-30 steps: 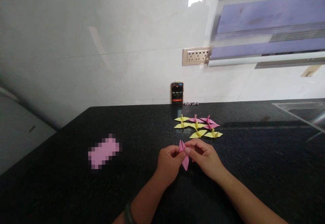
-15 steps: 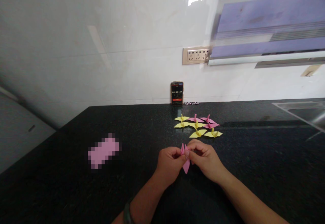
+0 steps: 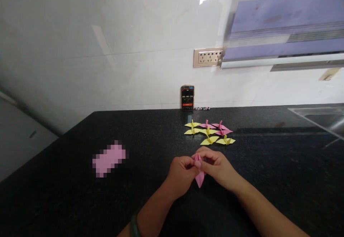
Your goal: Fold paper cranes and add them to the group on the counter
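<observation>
Phone (image 3: 187,102) reads 00:40:28 beyond hands (image 3: 182,175) holding pink paper (image 3: 199,180).

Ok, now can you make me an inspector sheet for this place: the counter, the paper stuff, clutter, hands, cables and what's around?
Surface: dark, speckled, shiny countertop.
Job's things: pink folded paper in the hands; beyond it on the countertop, five yellow paper birds and three pink paper birds.
Clutter: phone standing upright by the wall, beaded strap beside it; at left, a pixelated pink patch, can't tell what.
Hands: left hand and right hand both pinch the pink folded paper.
Cables: nothing seen.
Surroundings: pale, glossy wall with a socket plate; purple striped blind upper right; sink at far right.
</observation>
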